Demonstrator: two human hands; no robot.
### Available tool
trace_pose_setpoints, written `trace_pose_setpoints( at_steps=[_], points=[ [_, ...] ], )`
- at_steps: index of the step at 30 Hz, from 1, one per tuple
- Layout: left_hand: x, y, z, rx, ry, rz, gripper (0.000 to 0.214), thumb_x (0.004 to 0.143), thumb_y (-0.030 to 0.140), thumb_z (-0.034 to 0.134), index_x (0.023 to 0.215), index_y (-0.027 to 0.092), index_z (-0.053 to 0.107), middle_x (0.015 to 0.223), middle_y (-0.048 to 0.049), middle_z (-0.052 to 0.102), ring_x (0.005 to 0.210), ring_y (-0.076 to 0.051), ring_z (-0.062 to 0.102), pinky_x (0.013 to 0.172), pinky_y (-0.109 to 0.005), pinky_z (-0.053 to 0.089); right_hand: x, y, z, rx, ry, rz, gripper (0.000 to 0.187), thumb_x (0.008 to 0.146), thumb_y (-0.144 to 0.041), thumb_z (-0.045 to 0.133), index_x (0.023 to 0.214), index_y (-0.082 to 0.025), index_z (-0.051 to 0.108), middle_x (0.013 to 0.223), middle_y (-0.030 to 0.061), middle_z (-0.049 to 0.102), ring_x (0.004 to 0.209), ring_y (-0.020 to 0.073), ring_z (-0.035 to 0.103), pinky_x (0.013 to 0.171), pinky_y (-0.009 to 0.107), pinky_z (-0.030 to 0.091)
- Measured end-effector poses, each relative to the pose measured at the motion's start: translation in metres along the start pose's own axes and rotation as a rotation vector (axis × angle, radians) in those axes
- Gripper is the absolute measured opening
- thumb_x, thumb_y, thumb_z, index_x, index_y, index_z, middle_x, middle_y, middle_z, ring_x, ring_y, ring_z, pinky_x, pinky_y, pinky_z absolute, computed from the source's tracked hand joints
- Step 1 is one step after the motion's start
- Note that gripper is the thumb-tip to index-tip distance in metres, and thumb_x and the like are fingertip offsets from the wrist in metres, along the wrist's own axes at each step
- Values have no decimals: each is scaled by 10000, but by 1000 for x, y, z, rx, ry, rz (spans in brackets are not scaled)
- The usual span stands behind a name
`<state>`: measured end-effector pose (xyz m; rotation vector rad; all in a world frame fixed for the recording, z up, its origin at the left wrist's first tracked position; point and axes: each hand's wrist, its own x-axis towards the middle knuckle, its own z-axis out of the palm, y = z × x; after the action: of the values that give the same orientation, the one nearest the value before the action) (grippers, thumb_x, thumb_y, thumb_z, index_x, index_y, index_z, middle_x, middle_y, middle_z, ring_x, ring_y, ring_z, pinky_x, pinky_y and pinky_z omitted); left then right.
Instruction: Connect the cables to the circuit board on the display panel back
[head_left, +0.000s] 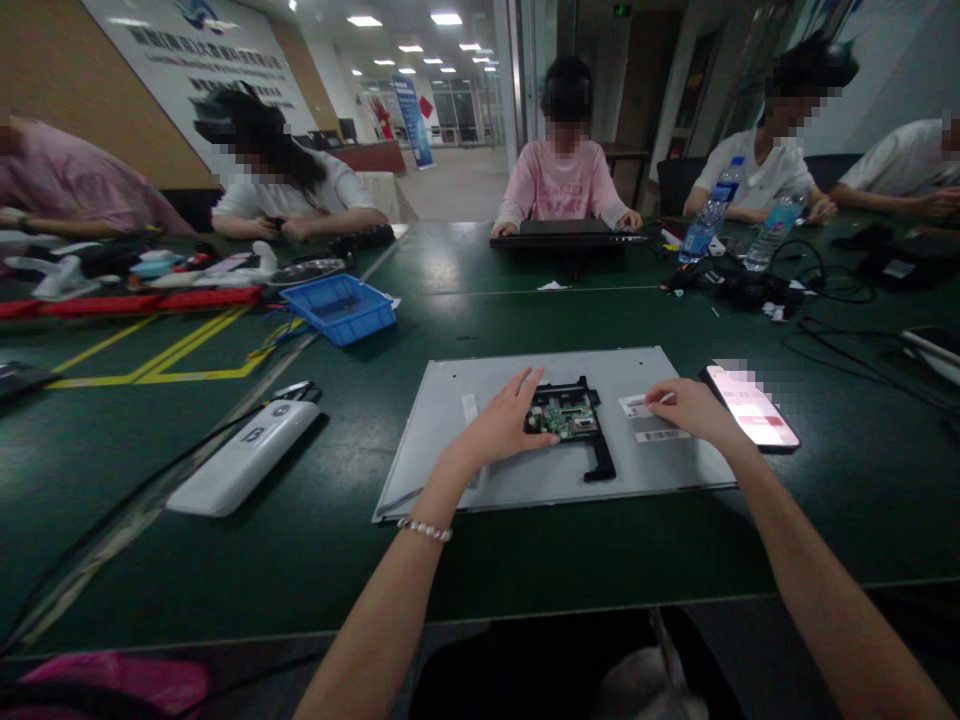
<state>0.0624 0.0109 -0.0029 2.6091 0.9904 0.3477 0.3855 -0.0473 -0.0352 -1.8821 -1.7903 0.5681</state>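
Note:
A grey metal panel (525, 480) lies flat on the green table in front of me. On its middle sits a green circuit board (571, 417) in a black plastic bracket (598, 455). My left hand (501, 425) rests on the panel with fingers spread, fingertips touching the board's left edge. My right hand (690, 408) lies at the panel's right side, fingers curled in a pinch on something small and thin that I cannot make out, next to white barcode labels (651, 420).
A lit phone (751, 407) lies just right of the panel. A white oblong device (244, 457) lies to the left, a blue tray (339, 307) beyond it. Water bottles (709, 215) and cables (795, 285) clutter the far right. Several people sit around the table.

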Motion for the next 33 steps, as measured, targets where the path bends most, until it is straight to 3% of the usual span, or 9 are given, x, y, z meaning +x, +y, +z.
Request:
trace_pose_setpoints(
  at_steps=[7,15,25,33],
  points=[
    [2,25,0,117,16,117,752,854,459,537,1448,252,125,1523,-80,148,1388,-261,164,1124,-419,203,-2,-13,1,228,-54,-25,205,750,-318,573,878,-201,683,890,60,686,790,197,630,707,324,468],
    [6,49,10,191,28,260,501,927,348,453,1385,221,293,1458,-78,315,1365,-218,238,1117,-395,218,-2,-36,23,487,-178,-80,212,771,-298,579,903,-179,694,854,45,700,773,168,624,725,303,476],
    [9,55,20,314,12,321,476,922,354,473,1357,206,348,1421,-90,371,1345,-227,276,1114,-404,205,2,-40,39,372,-106,-193,168,791,-245,557,873,-201,697,842,23,710,766,169,642,725,301,488],
    [10,58,27,341,27,313,321,931,345,448,1225,221,482,1399,-76,393,1337,-231,282,1099,-427,224,-1,-47,40,289,-48,-242,164,784,-209,566,882,-206,698,857,24,709,782,167,643,740,297,487]
  ],
)
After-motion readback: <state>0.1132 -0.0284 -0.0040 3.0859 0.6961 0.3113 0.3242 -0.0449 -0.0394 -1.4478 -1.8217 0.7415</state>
